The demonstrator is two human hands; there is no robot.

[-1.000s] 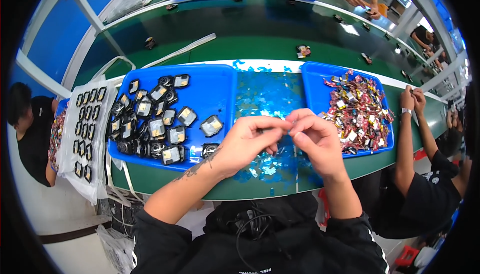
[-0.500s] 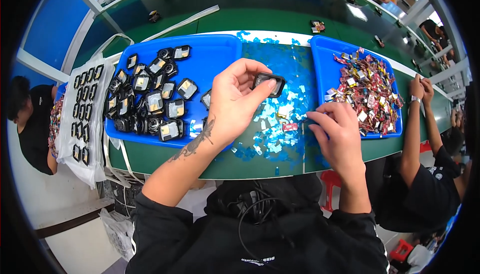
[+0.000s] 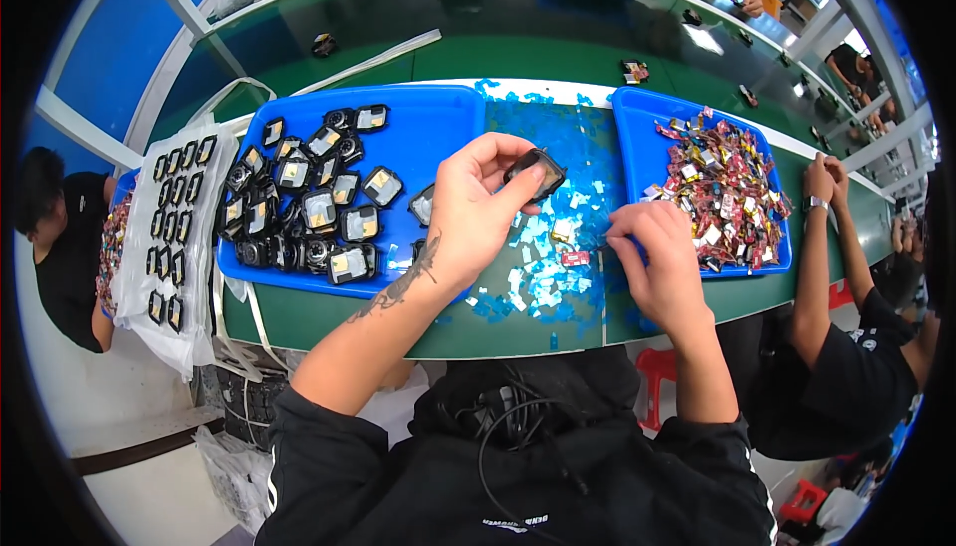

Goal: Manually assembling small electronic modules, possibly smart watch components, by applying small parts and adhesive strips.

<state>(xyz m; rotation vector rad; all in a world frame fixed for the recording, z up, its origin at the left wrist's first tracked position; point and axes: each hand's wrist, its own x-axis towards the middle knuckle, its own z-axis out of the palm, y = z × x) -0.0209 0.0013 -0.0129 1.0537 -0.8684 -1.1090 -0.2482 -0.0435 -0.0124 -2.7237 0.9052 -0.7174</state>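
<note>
Left hand (image 3: 478, 213) has lifted one black part (image 3: 535, 170).

The left hand (image 3: 476, 213) is covering part of the small black part (image 3: 535, 170) it is holding, so the part's underside is not showing. The right hand (image 3: 655, 269) is hiding whatever its fingertips are pinching; too small to tell. The same left hand is masking the near right corner of the left blue tray (image 3: 428, 128). The dark pieces (image 3: 299, 210) in that tray are blurring together.
</note>
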